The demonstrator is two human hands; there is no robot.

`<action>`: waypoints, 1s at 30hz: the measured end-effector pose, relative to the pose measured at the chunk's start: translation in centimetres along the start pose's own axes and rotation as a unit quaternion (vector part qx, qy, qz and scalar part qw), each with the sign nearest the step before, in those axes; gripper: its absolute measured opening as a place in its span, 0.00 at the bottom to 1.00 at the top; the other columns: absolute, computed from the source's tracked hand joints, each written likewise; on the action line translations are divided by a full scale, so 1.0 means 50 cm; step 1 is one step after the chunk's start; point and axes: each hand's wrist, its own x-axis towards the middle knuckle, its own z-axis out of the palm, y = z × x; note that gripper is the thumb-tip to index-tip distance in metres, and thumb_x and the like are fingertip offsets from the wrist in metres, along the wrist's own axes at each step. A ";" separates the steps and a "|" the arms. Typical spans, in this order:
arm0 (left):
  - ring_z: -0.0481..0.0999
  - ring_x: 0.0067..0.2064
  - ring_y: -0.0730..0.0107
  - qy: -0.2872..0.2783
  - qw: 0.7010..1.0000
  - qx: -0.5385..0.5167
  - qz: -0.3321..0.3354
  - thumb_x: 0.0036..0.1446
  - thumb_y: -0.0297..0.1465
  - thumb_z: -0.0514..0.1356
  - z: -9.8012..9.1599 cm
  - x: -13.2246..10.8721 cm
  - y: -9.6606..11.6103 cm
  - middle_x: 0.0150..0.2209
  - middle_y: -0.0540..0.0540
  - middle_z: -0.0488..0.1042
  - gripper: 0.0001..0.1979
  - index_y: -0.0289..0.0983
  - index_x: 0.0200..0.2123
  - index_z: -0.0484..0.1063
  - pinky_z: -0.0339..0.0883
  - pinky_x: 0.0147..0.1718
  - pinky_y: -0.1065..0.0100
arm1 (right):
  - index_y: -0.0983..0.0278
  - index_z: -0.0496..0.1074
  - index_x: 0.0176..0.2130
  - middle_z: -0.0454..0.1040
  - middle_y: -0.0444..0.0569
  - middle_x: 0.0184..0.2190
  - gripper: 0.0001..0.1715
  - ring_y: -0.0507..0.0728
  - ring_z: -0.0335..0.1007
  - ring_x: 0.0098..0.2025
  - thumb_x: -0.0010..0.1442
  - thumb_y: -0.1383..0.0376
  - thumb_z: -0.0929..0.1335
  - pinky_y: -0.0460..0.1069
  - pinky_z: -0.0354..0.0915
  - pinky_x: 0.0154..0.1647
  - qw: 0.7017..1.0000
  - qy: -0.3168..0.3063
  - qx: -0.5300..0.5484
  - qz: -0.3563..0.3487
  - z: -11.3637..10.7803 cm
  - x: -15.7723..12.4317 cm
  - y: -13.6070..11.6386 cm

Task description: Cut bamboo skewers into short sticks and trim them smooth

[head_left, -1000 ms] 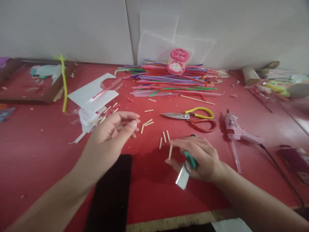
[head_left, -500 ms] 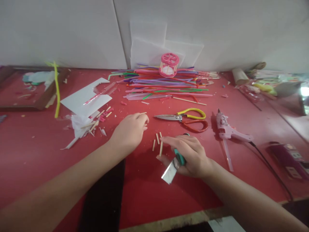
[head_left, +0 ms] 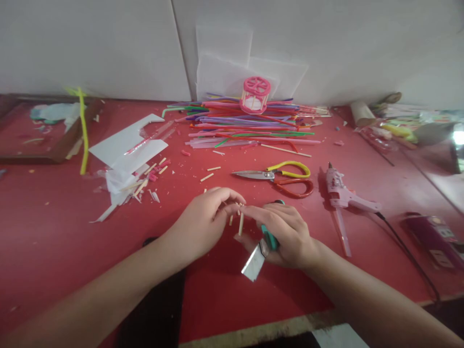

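Observation:
My right hand [head_left: 286, 234] is wrapped round a green-handled utility knife [head_left: 254, 261], its wide blade pointing down and left. Between the index finger and thumb of that same hand stands a short wooden stick [head_left: 241, 224]. My left hand [head_left: 206, 217] has its thumb and fingertips closed round a tiny stick end, right by my right index fingertip; the fingers partly hide it. Beneath them, another short stick [head_left: 231, 220] shows on the red table [head_left: 217, 299]. Two cut sticks [head_left: 207, 177] lie apart beyond my left hand, and one stick end [head_left: 205, 191] peeks out behind it.
Scissors [head_left: 271, 175] with yellow and red handles lie ahead. To the right are a pink glue gun [head_left: 339, 193] with its cord and a purple box [head_left: 431, 239]. Pipe cleaners [head_left: 250, 125] and a pink round frame [head_left: 255, 95] sit at the back; scraps [head_left: 119, 188] lie left.
My left hand has come back toward me and right, to my right fingertips. Two short sticks now lie on the table where it was. My right hand has stayed nearly still.

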 end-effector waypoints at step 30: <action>0.75 0.29 0.81 0.030 0.907 -0.417 -0.055 0.51 0.27 0.70 0.036 -0.072 -0.047 0.27 0.56 0.74 0.11 0.40 0.36 0.72 0.69 0.30 0.81 | 0.68 0.68 0.52 0.74 0.43 0.25 0.22 0.51 0.70 0.25 0.62 0.59 0.70 0.48 0.68 0.27 0.998 -0.050 0.041 -0.026 -0.012 0.011 -0.012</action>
